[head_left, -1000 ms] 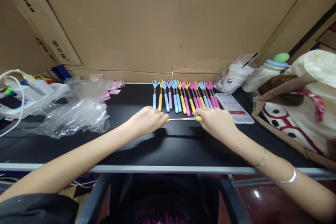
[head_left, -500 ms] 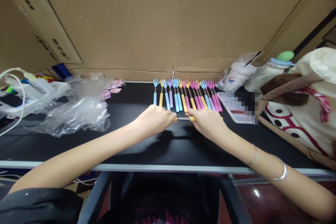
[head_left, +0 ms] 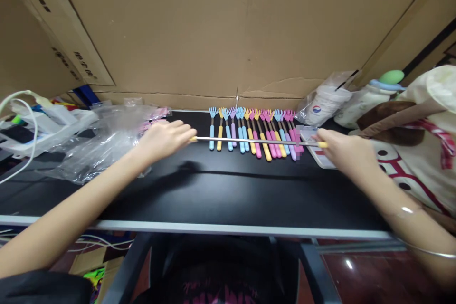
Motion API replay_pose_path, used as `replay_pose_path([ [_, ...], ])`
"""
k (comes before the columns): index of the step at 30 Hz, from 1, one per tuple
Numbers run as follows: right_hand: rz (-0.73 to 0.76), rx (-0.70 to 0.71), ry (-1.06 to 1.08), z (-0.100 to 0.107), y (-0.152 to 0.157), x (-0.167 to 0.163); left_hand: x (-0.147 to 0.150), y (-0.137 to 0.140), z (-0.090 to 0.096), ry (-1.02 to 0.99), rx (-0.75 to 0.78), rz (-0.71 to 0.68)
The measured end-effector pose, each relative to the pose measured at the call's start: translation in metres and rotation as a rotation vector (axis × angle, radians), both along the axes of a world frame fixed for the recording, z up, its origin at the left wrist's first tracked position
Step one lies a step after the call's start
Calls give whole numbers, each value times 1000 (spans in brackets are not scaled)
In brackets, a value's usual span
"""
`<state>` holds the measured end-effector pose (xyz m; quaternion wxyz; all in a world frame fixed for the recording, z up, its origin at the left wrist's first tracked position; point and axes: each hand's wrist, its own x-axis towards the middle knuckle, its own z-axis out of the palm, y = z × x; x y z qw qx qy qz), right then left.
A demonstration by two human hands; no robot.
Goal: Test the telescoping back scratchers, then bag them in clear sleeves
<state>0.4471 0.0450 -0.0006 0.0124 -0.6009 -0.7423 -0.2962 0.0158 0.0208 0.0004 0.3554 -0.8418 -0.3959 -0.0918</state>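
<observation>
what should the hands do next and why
Probably ease the left hand and right hand together to shorten the rod, if it telescopes: it stretches long between them, while the scratchers lined up on the table show short shafts.

Workspace, with black desk and cardboard walls
</observation>
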Motion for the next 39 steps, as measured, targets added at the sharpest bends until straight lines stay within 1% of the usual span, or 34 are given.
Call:
replay_pose_path([
  [1, -68, 0, -16, 0, 4, 19, -17, 0, 0, -17, 3, 31],
  [2, -102, -14, -31, 0, 7, 36, -31, -1, 1, -36, 7, 25],
  [3, -137, 0, -40, 0, 9, 49, -42, -3, 0, -38, 5, 12],
  [4, -156, 13, -44, 0, 9, 58, -50, -5, 0, -30, 4, 8],
  [6, -138, 11, -49, 0, 7, 65, -58, -8, 1, -37, -11, 1],
  [11, -112, 25, -34, 4, 2, 59, -55, -9, 2, -118, -61, 9],
  [16, -76, 54, -26, 4, 3, 64, -57, -6, -1, -31, -24, 58],
  [19, -77, 54, -26, 2, 5, 65, -58, -5, -3, 5, -13, 57],
  [25, -165, -38, -43, 3, 7, 56, -57, -3, -10, 38, 14, 16],
  [29, -150, -65, -17, 4, 9, 51, -55, -2, -11, 61, 11, 22],
  [32, -118, -10, 14, 1, 6, 30, -35, -2, -6, 54, -1, 0],
  [34, -56, 33, 44, -2, 0, 2, -8, -4, -3, 39, 5, -33],
  [35, 10, 26, 68, -4, -4, -16, 9, -6, -2, 24, 2, -55],
  [37, 131, 2, 113, -7, -14, -53, 45, -10, -3, -7, -14, -159],
  [39, 259, -72, 113, -8, -23, -86, 76, -14, -5, -32, -51, -225],
])
